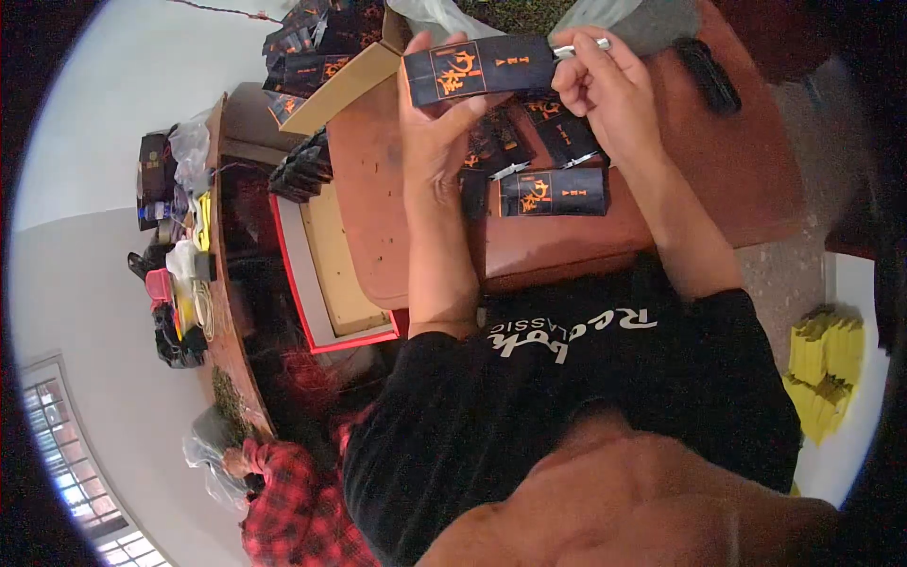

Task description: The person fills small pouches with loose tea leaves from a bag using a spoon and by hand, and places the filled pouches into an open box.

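Observation:
A black tea packet (463, 71) with orange lettering lies across the fingers of my left hand (436, 137), whose thumb presses on its lower edge. At the packet's right end, my right hand (614, 104) pinches a narrow silvery strip (586, 45), which looks like its foil end. Below my hands, another black tea packet (553, 194) lies flat on the reddish-brown table (557, 246). Several more packets (567, 142) lie behind it, some with silvery ends showing, partly hidden by my hands and the held packet.
A cardboard box (340, 90) and a pile of black packets (307, 42) are at the upper left. Loose dark leaves (520, 14) lie at the top. A red-edged box lid (293, 269) sits left of the table. A person in a checked shirt (293, 501) works lower left.

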{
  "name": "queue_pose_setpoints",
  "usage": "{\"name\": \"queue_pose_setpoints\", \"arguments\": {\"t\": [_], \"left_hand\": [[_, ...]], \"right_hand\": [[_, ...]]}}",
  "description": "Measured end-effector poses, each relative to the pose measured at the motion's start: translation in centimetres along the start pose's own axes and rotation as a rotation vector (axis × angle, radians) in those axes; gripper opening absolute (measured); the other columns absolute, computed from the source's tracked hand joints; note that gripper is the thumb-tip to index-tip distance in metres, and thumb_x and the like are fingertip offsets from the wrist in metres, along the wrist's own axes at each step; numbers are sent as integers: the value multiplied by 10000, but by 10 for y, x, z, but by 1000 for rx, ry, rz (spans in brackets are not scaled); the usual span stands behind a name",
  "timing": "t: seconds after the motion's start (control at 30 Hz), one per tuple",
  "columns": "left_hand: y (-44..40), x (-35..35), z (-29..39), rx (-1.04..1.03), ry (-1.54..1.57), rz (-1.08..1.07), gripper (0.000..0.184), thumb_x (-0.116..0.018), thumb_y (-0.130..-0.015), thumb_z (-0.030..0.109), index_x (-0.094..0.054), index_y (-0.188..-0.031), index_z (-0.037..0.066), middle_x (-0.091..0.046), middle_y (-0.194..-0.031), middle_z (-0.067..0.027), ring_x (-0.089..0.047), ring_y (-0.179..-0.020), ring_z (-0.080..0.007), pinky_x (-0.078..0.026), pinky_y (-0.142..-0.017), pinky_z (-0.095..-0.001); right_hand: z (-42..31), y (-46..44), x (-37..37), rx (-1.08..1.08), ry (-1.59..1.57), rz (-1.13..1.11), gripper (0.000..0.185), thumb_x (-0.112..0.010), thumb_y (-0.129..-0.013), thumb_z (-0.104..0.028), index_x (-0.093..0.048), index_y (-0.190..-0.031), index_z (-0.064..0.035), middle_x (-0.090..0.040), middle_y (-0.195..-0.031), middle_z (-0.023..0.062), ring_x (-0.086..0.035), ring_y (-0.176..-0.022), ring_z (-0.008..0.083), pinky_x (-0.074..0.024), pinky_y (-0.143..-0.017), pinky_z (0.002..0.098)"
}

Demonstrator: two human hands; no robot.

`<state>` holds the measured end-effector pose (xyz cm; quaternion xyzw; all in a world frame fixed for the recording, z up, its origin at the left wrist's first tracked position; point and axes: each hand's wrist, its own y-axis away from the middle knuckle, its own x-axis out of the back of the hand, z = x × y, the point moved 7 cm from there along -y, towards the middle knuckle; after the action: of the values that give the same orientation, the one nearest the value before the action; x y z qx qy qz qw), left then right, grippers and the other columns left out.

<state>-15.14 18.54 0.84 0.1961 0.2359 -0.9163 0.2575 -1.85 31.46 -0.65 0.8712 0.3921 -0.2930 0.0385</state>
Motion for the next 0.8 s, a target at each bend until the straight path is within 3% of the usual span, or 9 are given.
{"name": "queue_pose_setpoints", "arguments": {"t": [0.1,0.2,0.23,0.33,0.37,0.47,0.5,0.8], "left_hand": [[1,10,11,-87,-28,25,959,-771,-695,-60,-234,-1482,53,-377,-1444,-202,-537,-1214,-337,-582,-895,-475],[4,13,26,-196,-266,126,969,-791,-690,-29,-236,-1479,47,-371,-1441,-188,-466,-1288,-328,-523,-984,-481],[4,13,29,-319,-388,130,933,-804,-686,17,-288,-1464,32,-374,-1442,-182,-388,-1349,-312,-407,-1091,-483],[9,5,26,-357,-895,24,873,-797,-698,96,-348,-1442,13,-391,-1438,-183,-347,-1382,-322,-276,-1156,-482],[13,-8,32,-538,-1194,-37,834,-800,-691,193,-421,-1417,41,-451,-1400,-171,-362,-1373,-363,-239,-1153,-533],[14,-26,18,-493,-1533,-208,804,-800,-684,232,-464,-1398,80,-510,-1348,-151,-382,-1354,-394,-218,-1142,-575],[14,-23,14,-479,-1510,-181,753,-800,-686,228,-506,-1369,102,-537,-1323,-135,-419,-1326,-385,-227,-1119,-617],[12,0,9,-314,-1178,-62,659,-748,-671,53,-539,-1295,73,-550,-1292,-171,-490,-1249,-347,-401,-1058,-407]], "right_hand": [[0,-2,7,24,-1,7,263,-514,-1021,-274,-639,-1084,-51,-639,-720,26,-537,-586,56,-412,-511,201],[-4,-1,7,52,52,31,251,-512,-1027,-256,-633,-1097,-48,-623,-715,24,-515,-589,59,-380,-514,204],[-5,0,6,57,74,36,245,-511,-1029,-248,-630,-1103,-46,-614,-713,23,-504,-590,61,-364,-515,205],[-4,3,1,94,217,15,245,-508,-1030,-246,-630,-1103,-47,-623,-722,19,-513,-597,54,-379,-523,196],[-4,4,-2,104,246,-8,243,-508,-1029,-249,-637,-1095,-53,-629,-724,18,-527,-601,52,-406,-532,194],[-7,10,-11,159,350,-73,239,-511,-1026,-248,-650,-1078,-60,-641,-724,15,-562,-614,49,-470,-557,194],[-9,12,-16,194,392,-97,237,-514,-1025,-242,-649,-1078,-54,-640,-721,14,-570,-619,51,-480,-564,199],[-22,21,-23,297,471,-124,222,-510,-1027,-208,-647,-1079,-41,-627,-708,5,-598,-647,54,-506,-594,213]]}}
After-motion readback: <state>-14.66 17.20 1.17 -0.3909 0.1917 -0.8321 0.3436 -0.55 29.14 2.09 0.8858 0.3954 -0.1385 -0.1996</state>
